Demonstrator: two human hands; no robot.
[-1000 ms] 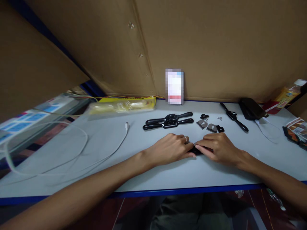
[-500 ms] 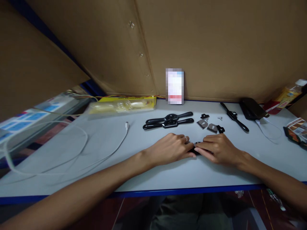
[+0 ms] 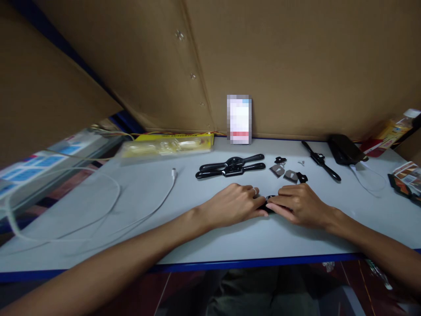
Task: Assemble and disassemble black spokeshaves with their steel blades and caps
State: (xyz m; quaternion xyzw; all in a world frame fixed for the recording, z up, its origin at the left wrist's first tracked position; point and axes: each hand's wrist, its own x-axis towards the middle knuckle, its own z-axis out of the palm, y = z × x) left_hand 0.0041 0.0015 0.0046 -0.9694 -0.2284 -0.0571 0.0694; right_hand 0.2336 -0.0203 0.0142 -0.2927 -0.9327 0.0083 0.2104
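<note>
Between my hands a black spokeshave (image 3: 271,208) lies low over the table, mostly hidden by my fingers. My left hand (image 3: 234,202), a ring on one finger, is closed around its left side. Fingers and thumb of my right hand (image 3: 301,202) pinch at its middle. Just beyond are two more black spokeshave bodies (image 3: 234,168), side by side. To their right lie two grey blades (image 3: 290,176) with keyhole slots, two small black cap pieces (image 3: 301,177) and some small silver screws (image 3: 301,163). Another spokeshave body (image 3: 319,159) rests further right.
A phone (image 3: 239,119) leans on the cardboard wall (image 3: 296,66). A clear plastic package (image 3: 167,147) sits back left, a white cable (image 3: 161,199) loops across the left. Back right are a black case (image 3: 347,149), a bottle (image 3: 399,129) and a packet (image 3: 409,177). The table's blue edge (image 3: 237,264) runs in front.
</note>
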